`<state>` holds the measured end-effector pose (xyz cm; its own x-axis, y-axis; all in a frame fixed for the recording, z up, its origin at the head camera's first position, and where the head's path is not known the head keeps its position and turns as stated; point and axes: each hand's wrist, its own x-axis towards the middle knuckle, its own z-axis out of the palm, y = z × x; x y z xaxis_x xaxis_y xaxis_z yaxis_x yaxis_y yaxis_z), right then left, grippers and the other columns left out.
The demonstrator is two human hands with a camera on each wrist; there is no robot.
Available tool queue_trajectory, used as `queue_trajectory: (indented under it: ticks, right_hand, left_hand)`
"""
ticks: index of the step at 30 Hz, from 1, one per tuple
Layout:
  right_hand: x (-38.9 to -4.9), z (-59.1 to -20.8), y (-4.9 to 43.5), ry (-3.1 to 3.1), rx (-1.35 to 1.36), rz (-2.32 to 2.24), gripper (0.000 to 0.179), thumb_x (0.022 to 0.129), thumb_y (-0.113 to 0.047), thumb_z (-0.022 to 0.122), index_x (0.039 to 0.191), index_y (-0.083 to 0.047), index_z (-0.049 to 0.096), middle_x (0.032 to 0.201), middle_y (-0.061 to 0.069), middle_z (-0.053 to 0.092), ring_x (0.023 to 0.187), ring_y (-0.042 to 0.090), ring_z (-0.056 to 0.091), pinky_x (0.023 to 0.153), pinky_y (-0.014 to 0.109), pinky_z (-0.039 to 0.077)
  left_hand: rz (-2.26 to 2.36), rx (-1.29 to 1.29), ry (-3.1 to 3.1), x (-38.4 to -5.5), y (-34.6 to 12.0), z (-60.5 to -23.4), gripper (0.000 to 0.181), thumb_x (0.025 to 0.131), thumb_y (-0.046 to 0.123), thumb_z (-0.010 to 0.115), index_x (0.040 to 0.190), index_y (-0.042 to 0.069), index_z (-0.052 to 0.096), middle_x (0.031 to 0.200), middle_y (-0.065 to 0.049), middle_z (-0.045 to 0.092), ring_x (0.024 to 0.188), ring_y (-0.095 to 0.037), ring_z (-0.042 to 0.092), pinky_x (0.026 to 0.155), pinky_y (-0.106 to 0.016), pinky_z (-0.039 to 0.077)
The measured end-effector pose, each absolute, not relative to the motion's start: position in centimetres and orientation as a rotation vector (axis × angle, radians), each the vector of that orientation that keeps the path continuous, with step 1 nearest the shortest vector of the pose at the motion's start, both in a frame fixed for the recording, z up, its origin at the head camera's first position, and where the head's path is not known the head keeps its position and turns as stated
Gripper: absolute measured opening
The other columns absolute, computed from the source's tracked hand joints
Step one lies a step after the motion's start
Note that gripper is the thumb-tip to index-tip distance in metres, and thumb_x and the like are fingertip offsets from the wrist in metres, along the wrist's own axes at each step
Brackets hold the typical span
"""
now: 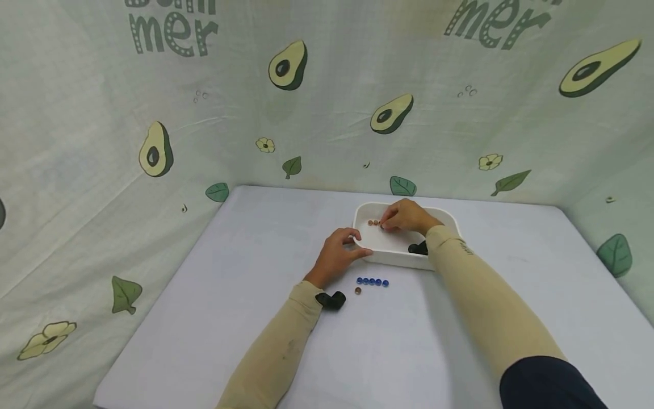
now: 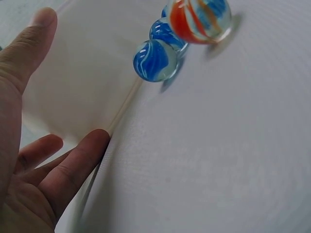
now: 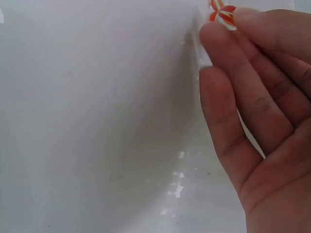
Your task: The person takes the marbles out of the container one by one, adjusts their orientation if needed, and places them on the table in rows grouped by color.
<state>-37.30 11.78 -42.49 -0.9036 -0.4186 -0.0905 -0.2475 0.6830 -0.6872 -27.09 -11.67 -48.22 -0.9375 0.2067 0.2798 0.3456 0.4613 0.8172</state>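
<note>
A white tray point(image 1: 395, 258) stands near the table's far side. My left hand point(image 1: 337, 255) holds its near left corner, thumb along the front and fingers over the left rim. In the left wrist view, a fingertip meets the tray's rim point(image 2: 121, 109). Inside the tray my right hand point(image 1: 406, 217) pinches an orange-and-white swirled marble point(image 3: 225, 15) between thumb and fingers. Left of that hand lies a short row of orange-brown marbles point(image 1: 370, 222), its right end partly hidden. In front of the tray several blue marbles point(image 1: 372, 282) form a row, with one orange-streaked marble point(image 2: 199, 19) nearer me.
The white table point(image 1: 245, 284) extends around the tray on all sides. Behind it hangs a pale cloth point(image 1: 332, 113) printed with avocados and leaves. A black wrist camera point(image 1: 332, 300) on the left sleeve is close to the single orange-streaked marble.
</note>
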Motion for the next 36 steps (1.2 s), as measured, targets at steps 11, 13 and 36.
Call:
queue_trajectory:
  ticks: [11,13,36]
  right_hand:
    - [-36.7,-39.9,11.7,2.557,-0.618,-1.074,0.019,0.093,-0.010,0.070,0.106,0.004,0.071,0.094,0.010,0.073,0.086,0.023,0.069,0.080,0.037,0.057]
    - [-36.8,-39.8,11.8,2.549,-0.634,-1.077,0.019,0.094,-0.010,0.069,0.107,0.004,0.071,0.096,0.011,0.073,0.088,0.024,0.069,0.082,0.038,0.057]
    - [-36.1,-38.5,13.8,2.567,-0.460,-1.329,0.028,0.100,-0.016,0.061,0.121,0.003,0.066,0.112,0.017,0.069,0.109,0.039,0.064,0.094,0.043,0.052]
  left_hand:
    - [-1.450,-0.497,-2.546,-26.8,-11.9,-48.3,0.046,0.080,0.044,0.083,0.108,0.015,0.060,0.123,-0.002,0.059,0.112,-0.025,0.063,0.095,-0.039,0.051]
    - [-1.441,-0.493,-2.551,-26.8,-11.9,-48.2,0.047,0.080,0.044,0.083,0.109,0.014,0.060,0.123,-0.002,0.059,0.112,-0.025,0.063,0.095,-0.040,0.051]
    - [-1.473,-0.452,-2.566,-26.7,-11.6,-48.1,0.041,0.079,0.044,0.084,0.104,0.023,0.060,0.126,-0.001,0.058,0.113,-0.025,0.062,0.094,-0.039,0.052]
